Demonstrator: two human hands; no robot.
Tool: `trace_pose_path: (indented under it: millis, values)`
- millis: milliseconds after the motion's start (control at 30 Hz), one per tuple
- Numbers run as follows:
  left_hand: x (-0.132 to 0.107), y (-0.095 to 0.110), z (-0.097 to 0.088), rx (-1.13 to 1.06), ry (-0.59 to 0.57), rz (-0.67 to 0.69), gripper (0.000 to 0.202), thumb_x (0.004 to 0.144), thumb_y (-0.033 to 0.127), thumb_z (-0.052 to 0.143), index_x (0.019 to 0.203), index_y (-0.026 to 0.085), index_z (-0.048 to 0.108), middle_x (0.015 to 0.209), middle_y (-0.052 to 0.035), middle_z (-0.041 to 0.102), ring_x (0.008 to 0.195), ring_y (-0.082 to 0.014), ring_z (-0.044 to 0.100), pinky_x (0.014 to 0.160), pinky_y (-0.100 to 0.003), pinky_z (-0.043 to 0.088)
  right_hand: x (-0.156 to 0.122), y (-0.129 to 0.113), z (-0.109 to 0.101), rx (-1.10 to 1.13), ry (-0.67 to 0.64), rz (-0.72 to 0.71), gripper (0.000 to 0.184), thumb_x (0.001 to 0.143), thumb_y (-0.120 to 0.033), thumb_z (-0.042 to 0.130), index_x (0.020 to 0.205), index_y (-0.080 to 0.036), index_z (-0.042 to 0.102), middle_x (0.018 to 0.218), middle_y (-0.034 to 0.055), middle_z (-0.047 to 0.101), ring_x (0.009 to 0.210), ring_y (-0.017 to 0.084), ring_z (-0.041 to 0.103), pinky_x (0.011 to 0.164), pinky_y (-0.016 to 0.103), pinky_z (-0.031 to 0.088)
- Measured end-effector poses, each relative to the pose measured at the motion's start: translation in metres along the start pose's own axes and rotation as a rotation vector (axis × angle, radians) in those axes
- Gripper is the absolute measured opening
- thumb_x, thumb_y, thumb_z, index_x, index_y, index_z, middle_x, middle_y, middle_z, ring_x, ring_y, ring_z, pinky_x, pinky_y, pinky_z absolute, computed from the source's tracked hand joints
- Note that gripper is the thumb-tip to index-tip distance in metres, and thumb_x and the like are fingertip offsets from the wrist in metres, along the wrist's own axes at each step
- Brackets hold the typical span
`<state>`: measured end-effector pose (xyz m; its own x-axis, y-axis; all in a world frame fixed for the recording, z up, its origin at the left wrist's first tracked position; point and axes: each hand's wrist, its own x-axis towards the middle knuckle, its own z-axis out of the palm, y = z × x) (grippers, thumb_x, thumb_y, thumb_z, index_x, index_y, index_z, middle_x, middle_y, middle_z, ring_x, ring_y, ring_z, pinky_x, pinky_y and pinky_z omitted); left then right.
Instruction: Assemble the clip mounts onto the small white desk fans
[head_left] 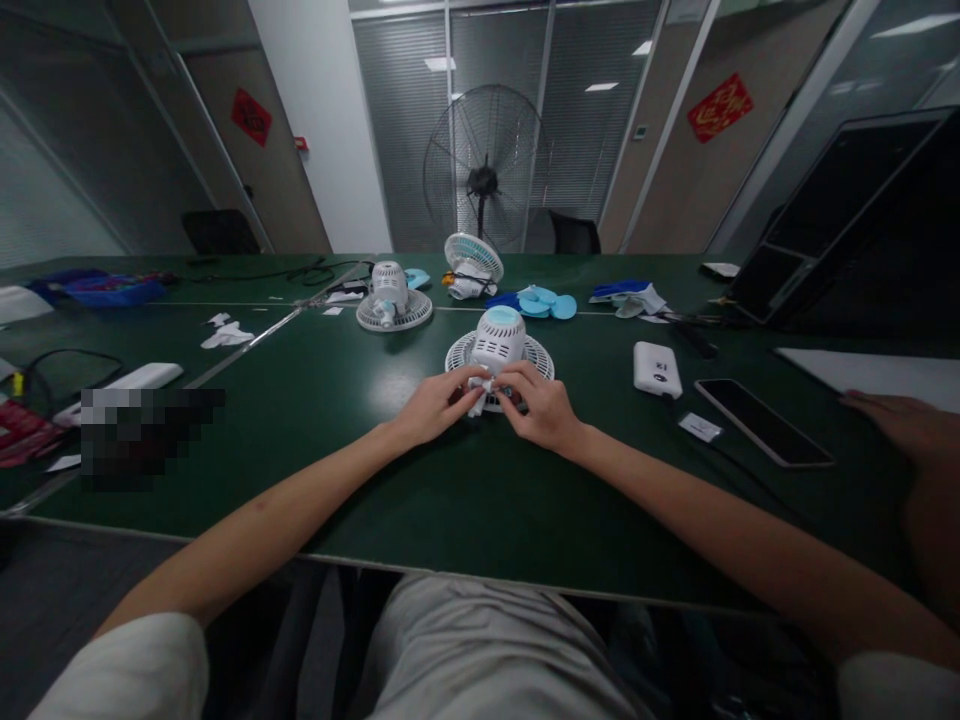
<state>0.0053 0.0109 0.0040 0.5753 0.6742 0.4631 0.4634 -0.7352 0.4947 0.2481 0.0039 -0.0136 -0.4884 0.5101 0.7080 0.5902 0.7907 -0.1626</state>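
Observation:
Right in front of me a small white fan [500, 340] lies face down, its round grille [541, 362] flat on the table and its motor housing pointing up, with a light blue disc on top. My left hand [433, 408] pinches a small white neck piece [478, 385] at the fan's near side. From the other side my right hand [546, 412] has its thumb and forefinger closed at the same piece. The fingertips partly cover it, so its exact shape is hidden.
Behind stand a second face-down fan [390, 290] and a third, tilted fan [472, 265]. Light blue discs [546, 302] lie beyond my fan. To the right are a white power bank [657, 368], a phone [761, 420] and another person's hand [900, 420]. The green table's edge [450, 570] is close to me.

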Motion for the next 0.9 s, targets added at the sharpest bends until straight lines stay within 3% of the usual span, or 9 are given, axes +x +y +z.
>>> trace_pose_path:
  millis: [167,300,667,900]
  values:
    - [-0.0001,-0.0006,0.0011,0.015,0.019,0.008,0.035,0.109,0.041,0.049,0.136,0.022,0.060,0.094,-0.0018,0.069,0.073,-0.0152,0.062,0.070,-0.027,0.047,0.0012,0.0012,0.0006,-0.016,-0.001,0.037,0.030,0.097,-0.021,0.061,0.127,-0.025,0.057,0.125,0.0103,0.064,0.097,0.025,0.068,0.066,0.036,0.058]
    - [0.0001,-0.0005,0.0015,0.016,0.007,0.013,0.033,0.109,0.041,0.048,0.134,0.022,0.061,0.094,-0.0021,0.069,0.073,-0.0151,0.062,0.070,-0.026,0.047,0.0014,0.0032,0.0011,-0.017,0.054,0.049,0.023,0.099,-0.021,0.060,0.121,-0.025,0.059,0.122,0.0092,0.065,0.100,0.025,0.069,0.069,0.036,0.060]
    - [-0.0006,-0.0039,0.0034,0.021,0.019,0.008,0.033,0.109,0.039,0.049,0.136,0.022,0.059,0.093,-0.0013,0.069,0.072,-0.0148,0.063,0.070,-0.026,0.047,-0.0013,0.0074,0.0034,-0.077,0.050,-0.004,0.021,0.102,-0.023,0.059,0.122,-0.023,0.062,0.121,0.0080,0.067,0.097,0.022,0.070,0.069,0.033,0.061]
    - [-0.0010,-0.0064,0.0011,0.014,0.017,0.010,0.035,0.109,0.041,0.049,0.136,0.021,0.059,0.093,-0.0020,0.069,0.072,-0.0146,0.063,0.067,-0.025,0.047,-0.0003,0.0040,0.0001,-0.024,0.027,0.018,0.018,0.102,-0.031,0.062,0.117,-0.021,0.065,0.120,0.0081,0.067,0.077,0.015,0.067,0.065,0.031,0.058]
